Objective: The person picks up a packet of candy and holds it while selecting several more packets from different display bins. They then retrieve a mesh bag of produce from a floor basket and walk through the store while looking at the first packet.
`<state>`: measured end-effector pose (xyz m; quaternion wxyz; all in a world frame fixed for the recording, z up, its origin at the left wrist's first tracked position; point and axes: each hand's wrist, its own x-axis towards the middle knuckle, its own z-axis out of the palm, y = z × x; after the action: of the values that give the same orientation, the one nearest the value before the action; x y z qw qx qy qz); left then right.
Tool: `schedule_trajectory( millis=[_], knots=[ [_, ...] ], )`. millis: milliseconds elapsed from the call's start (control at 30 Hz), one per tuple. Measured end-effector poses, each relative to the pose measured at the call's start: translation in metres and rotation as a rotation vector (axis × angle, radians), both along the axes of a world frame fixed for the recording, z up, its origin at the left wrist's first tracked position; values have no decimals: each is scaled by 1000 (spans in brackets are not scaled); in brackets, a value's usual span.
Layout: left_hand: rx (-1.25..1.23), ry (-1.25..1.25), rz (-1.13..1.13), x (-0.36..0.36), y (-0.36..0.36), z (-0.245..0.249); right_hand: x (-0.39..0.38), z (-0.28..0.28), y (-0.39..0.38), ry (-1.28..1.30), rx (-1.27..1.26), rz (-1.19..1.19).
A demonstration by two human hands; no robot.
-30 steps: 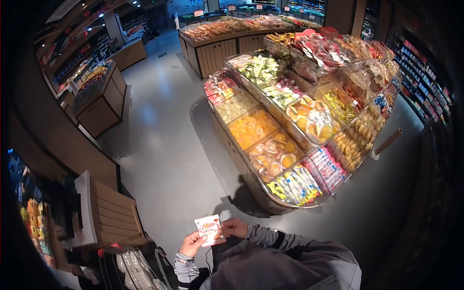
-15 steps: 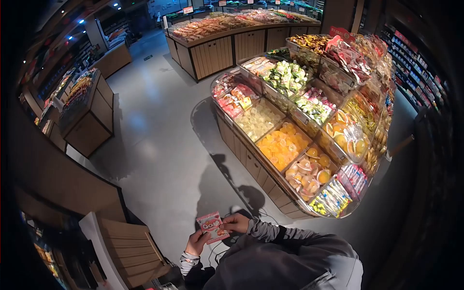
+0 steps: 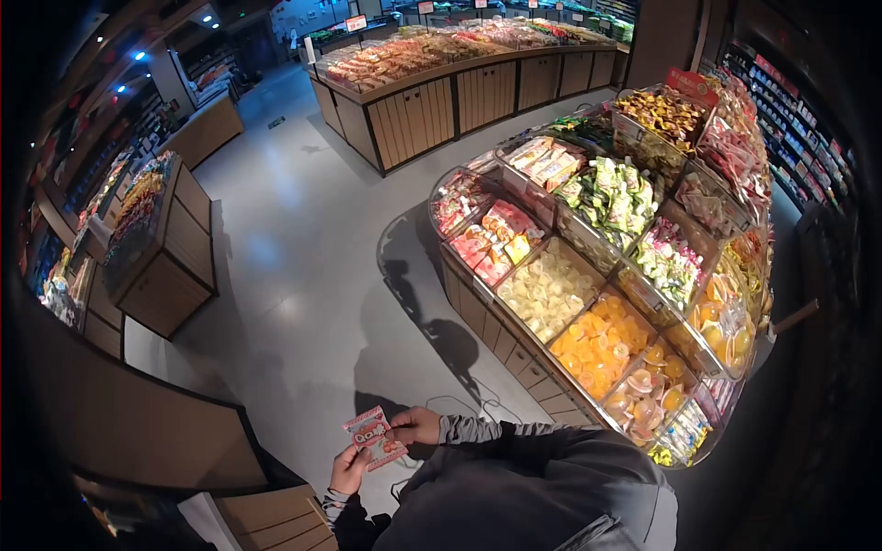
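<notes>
A small red-and-white candy packet [image 3: 371,433] is held up in front of my body, its printed side facing me. My left hand [image 3: 348,469] pinches its lower left edge. On the other side, my right hand [image 3: 419,426] grips its right edge with the thumb over the front. The fingers behind the packet are hidden.
To the right stands a display stand with bins of wrapped sweets, including orange jelly cups [image 3: 599,345] and pale jelly cups [image 3: 546,291]. A long wooden counter [image 3: 413,117] curves across the back. Another display [image 3: 168,266] is at left, with a wooden cabinet [image 3: 276,520] near my left arm. Cables [image 3: 469,397] lie on the floor.
The view has shifted, so the display stand appears farther right and closer. Both hands still hold the packet, which sits slightly further left in view.
</notes>
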<state>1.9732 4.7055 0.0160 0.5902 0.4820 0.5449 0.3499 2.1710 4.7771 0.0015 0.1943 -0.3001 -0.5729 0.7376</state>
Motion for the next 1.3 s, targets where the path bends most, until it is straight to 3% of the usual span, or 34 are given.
schedule_trajectory(
  millis=[133,167,300,567,833,1000,1100,1300],
  knots=[
    [-65,-85,-14,-17,67,-11,-12,-5,55,29,5,-109],
    [-90,-238,7,-17,83,-17,-15,-13,68,39,-3,-129],
    [-162,-201,-121,-26,156,-4,-28,-12,115,94,-88,-263],
    [-24,0,-296,-99,328,-7,-101,-19,254,85,-119,-443],
    [3,-59,-354,-157,466,-25,-165,-30,377,119,-118,-572],
    [-89,52,-449,-165,537,-35,-172,-44,441,-5,-79,-611],
    [-138,-113,-405,-169,586,-58,-173,-53,491,-5,-48,-616],
    [-183,-134,-426,-155,715,-56,-154,-42,619,-89,17,-651]
  ],
)
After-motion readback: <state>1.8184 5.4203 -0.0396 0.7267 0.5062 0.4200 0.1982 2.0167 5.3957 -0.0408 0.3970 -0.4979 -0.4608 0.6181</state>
